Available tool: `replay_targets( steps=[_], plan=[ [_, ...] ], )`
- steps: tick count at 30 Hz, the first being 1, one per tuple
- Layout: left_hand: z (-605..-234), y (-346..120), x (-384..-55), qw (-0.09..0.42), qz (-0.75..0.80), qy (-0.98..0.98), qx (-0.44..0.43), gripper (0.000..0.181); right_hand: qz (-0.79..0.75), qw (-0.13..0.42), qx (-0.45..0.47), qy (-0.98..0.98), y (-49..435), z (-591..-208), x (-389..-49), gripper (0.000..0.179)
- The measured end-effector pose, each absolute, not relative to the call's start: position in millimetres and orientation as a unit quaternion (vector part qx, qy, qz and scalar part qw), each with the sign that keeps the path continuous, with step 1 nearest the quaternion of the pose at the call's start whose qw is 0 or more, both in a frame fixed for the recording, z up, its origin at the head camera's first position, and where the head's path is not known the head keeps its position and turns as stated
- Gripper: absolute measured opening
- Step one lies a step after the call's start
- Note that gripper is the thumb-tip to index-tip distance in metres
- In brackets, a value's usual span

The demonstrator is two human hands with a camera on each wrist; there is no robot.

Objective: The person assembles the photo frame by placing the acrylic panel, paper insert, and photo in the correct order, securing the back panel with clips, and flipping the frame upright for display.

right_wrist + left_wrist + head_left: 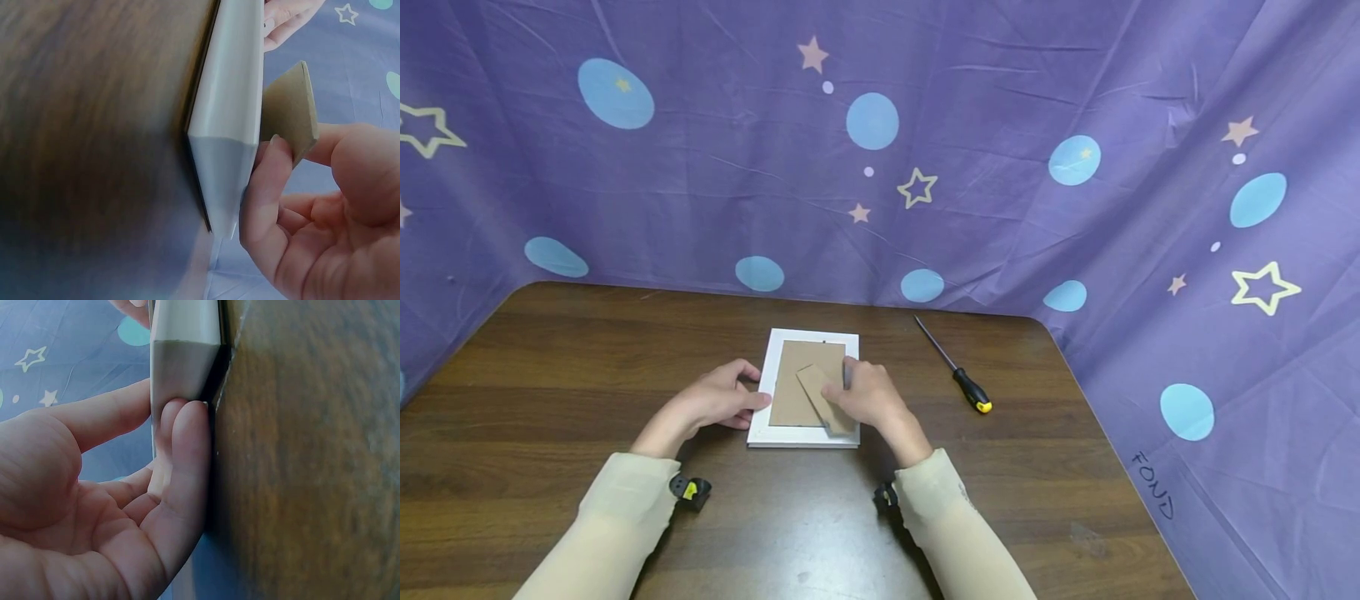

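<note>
A white picture frame (767, 436) lies back up on the table, its brown cardboard backing (790, 404) showing inside the white border. My left hand (718, 397) grips the frame's left side, thumb on the upper face and fingertips against the side edge, as the left wrist view shows. At the lower right of the backing, my right hand (874, 396) pinches a cardboard stand flap (815, 387) between thumb and fingers. In the right wrist view the flap (290, 103) stands tilted away from the frame's back, its far end hidden behind the frame.
A screwdriver (958, 372) with a black and yellow handle lies right of the frame, tip pointing to the back. The brown wooden table (580, 375) ends at a purple curtain (985, 100) with stars and blue dots, hanging behind and along the sides.
</note>
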State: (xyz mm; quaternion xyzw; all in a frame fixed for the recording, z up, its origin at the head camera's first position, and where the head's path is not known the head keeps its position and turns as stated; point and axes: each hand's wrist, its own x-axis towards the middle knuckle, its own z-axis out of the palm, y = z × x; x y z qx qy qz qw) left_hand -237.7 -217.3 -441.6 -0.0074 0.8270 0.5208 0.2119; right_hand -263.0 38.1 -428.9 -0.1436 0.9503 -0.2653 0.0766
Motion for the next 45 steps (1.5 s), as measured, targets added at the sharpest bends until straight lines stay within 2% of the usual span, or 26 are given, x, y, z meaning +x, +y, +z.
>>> replay_targets(
  steps=[4,13,22,26,33,45],
  plan=[
    [-441.4,-217.3,-237.7,0.212,0.523,0.826,-0.006,0.057,-0.262,0.083,-0.144,0.950,38.6,-428.7,-263.7,0.061],
    [-441.1,-217.8,-237.6,0.216,0.520,0.826,-0.009,0.057,-0.262,0.090,-0.145,0.950,39.7,-428.0,-264.8,0.060],
    [-441.8,-217.2,-236.5,0.215,0.518,0.828,-0.004,0.057,-0.273,0.119,-0.128,0.946,40.6,-424.6,-263.5,0.063],
    [-441.9,-216.0,-236.2,0.214,0.516,0.829,0.001,0.057,-0.251,0.114,-0.121,0.954,40.6,-423.8,-261.8,0.062],
    [-439.6,-213.6,-235.8,0.215,0.512,0.832,0.003,0.056,-0.217,0.069,-0.134,0.964,43.5,-425.0,-260.6,0.058],
    [-437.9,-212.3,-235.2,0.210,0.495,0.843,-0.002,0.056,-0.233,0.072,-0.139,0.960,44.6,-427.0,-262.0,0.057]
  ],
)
